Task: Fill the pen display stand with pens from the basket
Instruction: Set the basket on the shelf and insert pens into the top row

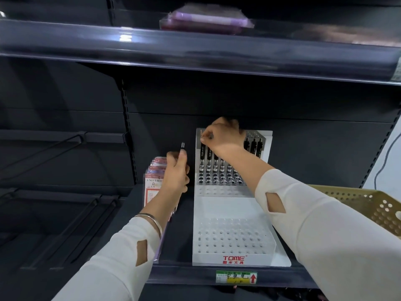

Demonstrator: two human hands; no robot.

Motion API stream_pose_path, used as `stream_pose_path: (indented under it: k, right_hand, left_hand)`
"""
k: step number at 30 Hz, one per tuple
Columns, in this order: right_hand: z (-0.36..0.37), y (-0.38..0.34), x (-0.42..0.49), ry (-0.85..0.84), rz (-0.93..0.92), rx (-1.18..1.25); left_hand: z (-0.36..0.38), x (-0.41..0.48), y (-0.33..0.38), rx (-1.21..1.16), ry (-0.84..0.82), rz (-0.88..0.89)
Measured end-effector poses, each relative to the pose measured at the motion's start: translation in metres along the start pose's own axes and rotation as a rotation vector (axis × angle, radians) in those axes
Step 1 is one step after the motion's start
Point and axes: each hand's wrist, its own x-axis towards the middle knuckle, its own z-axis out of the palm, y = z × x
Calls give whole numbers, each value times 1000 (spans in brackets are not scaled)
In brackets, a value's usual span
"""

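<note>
two hands busy at one dark shelf. far left, a stack of red-printed packets standing just beside the stand. next along, left hand, fingers curled round a spare pen, long axis near upright, top end poking above the knuckles. then the white pen display stand: back tier holding a row of black pens, the holes just in front of them and the whole front tier bare. over that row's left end, right hand, fingertips pinched on the top of one of them; which hole, hidden under the hand. far right, the tan perforated basket, contents out of sight. likely next: seat the pinched pen, then bring in the spare. lies to the left of the right fingers, near, upright, so only a short sideways carry; left hand the nearer one to the open holes.
</note>
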Motion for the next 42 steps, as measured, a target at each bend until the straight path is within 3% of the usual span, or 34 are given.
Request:
stream_pose_path:
  k: [9, 13, 15, 18, 30, 33, 38, 42]
  right_hand:
    - [5, -1, -6, 3, -7, 12]
    - [-3, 0, -14, 185, -164, -40]
    - [-6, -1, -20, 134, -156, 209]
    - [-10, -2, -32, -79, -18, 693]
    - [-40, 64, -54, -31, 375, 1336]
    - [-48, 84, -60, -17, 366, 1302]
    - [-66, 121, -53, 269, 327, 1159]
    - [-66, 136, -50, 336, 286, 960]
  left_hand:
    - [0, -4, -4, -16, -24, 53]
    - [4, -7, 0, -6, -12, 201]
    - [9, -9, 4, 15, -2, 263]
    - [18, -11, 8, 53, -1, 324]
    - [62, -33, 18, 147, -165, 239]
    - [82, -39, 22, 175, -190, 257]
    - [102, -39, 24, 269, -152, 291]
    - [108, -36, 23, 323, -114, 276]
